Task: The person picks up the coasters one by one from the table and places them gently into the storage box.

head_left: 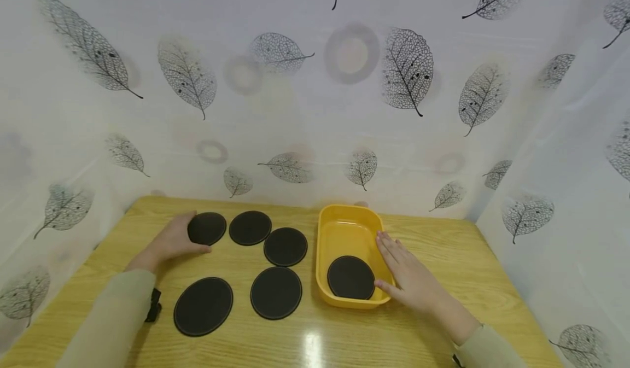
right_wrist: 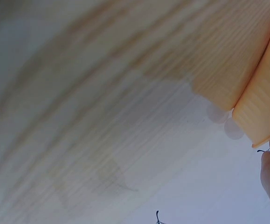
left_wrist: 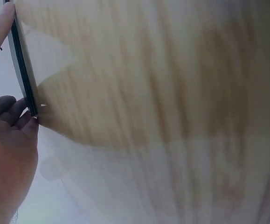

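At the far left, near the table's back edge, I see the person's left hand gripping a round black disc between thumb and fingers. Nearer the front lies a larger-looking disc, well apart from the others. Just right of the gripped one, a back disc lies flat; close by it are a middle disc and, in front of that, a front disc. Next comes a yellow tray with one more disc lying in its near end. On the tray's right rim rests the right hand, its fingers straight, pinching nothing. Leaf-printed sheeting hangs behind everything.
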A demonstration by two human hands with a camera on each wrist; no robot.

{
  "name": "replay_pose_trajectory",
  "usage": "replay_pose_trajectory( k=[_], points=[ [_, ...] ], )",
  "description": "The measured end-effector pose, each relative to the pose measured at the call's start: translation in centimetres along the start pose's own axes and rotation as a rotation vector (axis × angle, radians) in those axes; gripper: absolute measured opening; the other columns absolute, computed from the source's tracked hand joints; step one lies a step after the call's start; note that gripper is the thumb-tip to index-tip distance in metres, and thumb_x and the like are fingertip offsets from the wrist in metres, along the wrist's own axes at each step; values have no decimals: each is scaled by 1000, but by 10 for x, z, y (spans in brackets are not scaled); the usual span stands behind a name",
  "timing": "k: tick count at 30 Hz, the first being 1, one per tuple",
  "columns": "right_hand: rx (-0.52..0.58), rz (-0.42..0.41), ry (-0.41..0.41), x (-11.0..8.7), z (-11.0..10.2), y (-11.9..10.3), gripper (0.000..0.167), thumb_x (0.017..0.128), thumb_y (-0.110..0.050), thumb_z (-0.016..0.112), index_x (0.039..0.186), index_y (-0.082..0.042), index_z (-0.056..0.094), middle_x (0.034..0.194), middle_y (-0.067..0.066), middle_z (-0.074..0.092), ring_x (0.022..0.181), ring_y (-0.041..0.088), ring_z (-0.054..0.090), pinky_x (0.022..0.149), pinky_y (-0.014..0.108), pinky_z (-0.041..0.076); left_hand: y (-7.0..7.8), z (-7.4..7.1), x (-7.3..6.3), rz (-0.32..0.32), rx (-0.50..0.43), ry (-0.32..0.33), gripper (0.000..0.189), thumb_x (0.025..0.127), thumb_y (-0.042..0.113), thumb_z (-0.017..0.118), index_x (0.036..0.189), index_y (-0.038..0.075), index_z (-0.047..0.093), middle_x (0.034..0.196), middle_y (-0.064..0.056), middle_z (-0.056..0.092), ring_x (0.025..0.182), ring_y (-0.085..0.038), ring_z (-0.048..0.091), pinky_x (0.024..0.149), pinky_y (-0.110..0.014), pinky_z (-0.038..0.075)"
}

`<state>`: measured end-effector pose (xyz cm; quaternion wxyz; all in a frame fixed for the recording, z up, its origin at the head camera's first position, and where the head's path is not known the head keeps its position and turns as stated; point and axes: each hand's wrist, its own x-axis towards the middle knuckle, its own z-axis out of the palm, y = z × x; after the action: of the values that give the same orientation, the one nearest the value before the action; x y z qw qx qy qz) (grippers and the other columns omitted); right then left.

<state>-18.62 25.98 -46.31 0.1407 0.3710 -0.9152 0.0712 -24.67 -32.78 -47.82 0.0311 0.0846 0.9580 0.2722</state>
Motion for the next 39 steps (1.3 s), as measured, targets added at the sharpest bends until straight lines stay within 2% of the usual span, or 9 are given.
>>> replay_pose_trajectory(
  k=[7, 16, 22, 25, 30, 34, 39],
  points=[
    [1, 9, -8, -1, 0, 0, 87, 109, -57, 46, 161, 10, 32, 169, 29, 33, 156, 45, 36, 133, 21, -5, 0, -1, -1, 2, -33, 4, 114, 82, 35, 91, 156, -23, 27, 156, -48, 33, 141, -67, 35, 115, -77, 35],
    [12, 17, -16, -1, 0, -1, 86, 109, -57, 46, 161, 11, 32, 169, 29, 32, 157, 44, 35, 133, 20, -6, 2, -2, 0, 23, -32, 52, 108, 83, 33, 87, 155, -22, 29, 150, -46, 44, 137, -65, 43, 113, -75, 40],
    [15, 19, -14, -2, 1, 0, 86, 109, -55, 49, 163, 9, 29, 171, 27, 30, 158, 44, 34, 134, 22, -5, 9, -7, -4, 4, -189, 36, 104, 89, 28, 83, 159, -20, 22, 156, -45, 38, 143, -63, 37, 116, -75, 35],
    [18, 18, -16, -1, 1, 1, 86, 109, -54, 50, 164, 8, 28, 171, 27, 29, 158, 43, 32, 134, 22, -5, 14, -9, -4, 18, -205, 42, 102, 91, 28, 82, 160, -18, 23, 158, -43, 37, 144, -62, 37, 117, -74, 34],
    [13, 5, 3, -1, 1, 1, 86, 110, -56, 45, 164, 9, 28, 169, 30, 31, 157, 44, 34, 134, 22, -5, 35, -12, 2, 92, -105, 67, 99, 87, 31, 85, 157, -17, 33, 157, -40, 42, 144, -61, 39, 118, -74, 35],
    [9, 1, 7, -1, 1, 1, 86, 110, -57, 45, 164, 9, 28, 168, 31, 33, 156, 45, 36, 134, 22, -4, 62, -9, 11, 206, -64, 78, 101, 82, 29, 88, 155, -17, 37, 156, -39, 45, 144, -60, 41, 119, -74, 35],
    [7, -1, 4, 0, 0, 0, 87, 110, -56, 46, 167, 4, 22, 168, 31, 33, 155, 46, 37, 133, 22, -5, 102, 4, 25, 338, -44, 75, 104, 77, 30, 90, 156, -14, 38, 156, -36, 47, 144, -56, 44, 118, -71, 39]
  ],
)
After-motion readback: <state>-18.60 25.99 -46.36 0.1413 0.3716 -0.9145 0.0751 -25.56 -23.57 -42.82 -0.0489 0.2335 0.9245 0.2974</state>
